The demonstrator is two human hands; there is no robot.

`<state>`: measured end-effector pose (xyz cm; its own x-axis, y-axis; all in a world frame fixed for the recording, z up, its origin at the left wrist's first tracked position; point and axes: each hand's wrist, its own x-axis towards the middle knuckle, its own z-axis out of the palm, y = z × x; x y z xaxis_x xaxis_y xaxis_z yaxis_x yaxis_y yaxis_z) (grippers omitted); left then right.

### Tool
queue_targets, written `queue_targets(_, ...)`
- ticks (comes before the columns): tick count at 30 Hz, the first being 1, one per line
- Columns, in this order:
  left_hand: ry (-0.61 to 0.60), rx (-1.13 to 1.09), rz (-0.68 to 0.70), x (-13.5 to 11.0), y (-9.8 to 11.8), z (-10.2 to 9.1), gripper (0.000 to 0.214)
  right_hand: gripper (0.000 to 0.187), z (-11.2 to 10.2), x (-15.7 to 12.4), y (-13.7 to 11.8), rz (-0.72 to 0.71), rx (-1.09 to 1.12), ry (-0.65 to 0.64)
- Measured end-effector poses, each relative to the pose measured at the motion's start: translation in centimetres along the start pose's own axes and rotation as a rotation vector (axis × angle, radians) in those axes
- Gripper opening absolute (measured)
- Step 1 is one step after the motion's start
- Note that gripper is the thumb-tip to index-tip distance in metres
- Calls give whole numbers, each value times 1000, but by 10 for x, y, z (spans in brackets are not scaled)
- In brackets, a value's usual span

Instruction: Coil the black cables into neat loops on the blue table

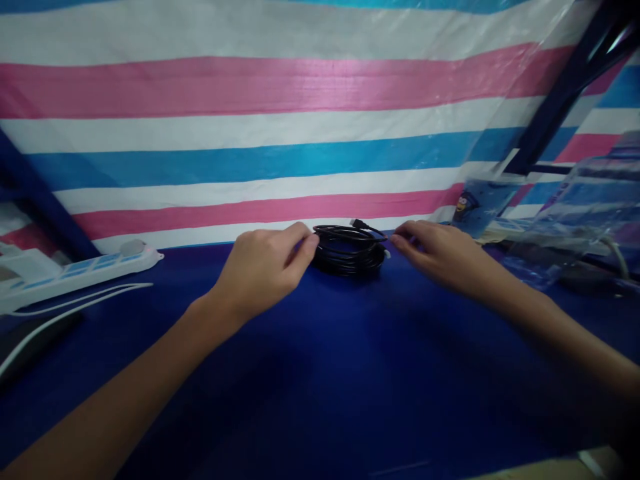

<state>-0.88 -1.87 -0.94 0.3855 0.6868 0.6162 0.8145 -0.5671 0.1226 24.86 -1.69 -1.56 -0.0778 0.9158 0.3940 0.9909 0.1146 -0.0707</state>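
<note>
A coiled black cable [350, 252] lies on the dark blue table [330, 373] near the striped back wall. My left hand [265, 267] is at the coil's left side, fingers curled and pinched on its top strand. At the coil's right side my right hand [435, 253] has its fingers stretched out, the tips touching or just short of the coil. A small plug end sticks up from the top of the coil.
A white power strip [75, 270] with white cords lies at the far left. Clear plastic bags [575, 213] are piled at the right, by a dark metal frame post. A pink, white and blue striped tarp [300, 120] closes off the back.
</note>
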Motion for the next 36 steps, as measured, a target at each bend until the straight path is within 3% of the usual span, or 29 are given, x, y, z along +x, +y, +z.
queue_targets(4,15,-51,-113,-21,-22,1,25,30,2,11,-9,-94,71,5)
queue_targets(8,21,-202,-244,2,-35,25,20,35,17,41,-13,-230,124,-1)
queue_targets(12,42,-424,-231,54,-32,64,26,37,30,73,2,68,142,89)
queue_targets(15,-102,-468,-133,79,-31,92,38,37,43,84,20,226,154,-63)
queue_targets(19,-257,-483,-71,79,-41,123,43,32,62,81,34,182,150,-150)
queue_targets(24,-274,-654,-242,68,-49,152,49,31,74,90,36,173,139,-86)
queue_targets(30,-251,-668,-279,68,-45,159,53,30,81,114,35,175,204,-61)
queue_targets(36,-270,-714,-263,67,-47,154,60,25,92,113,49,212,441,-78)
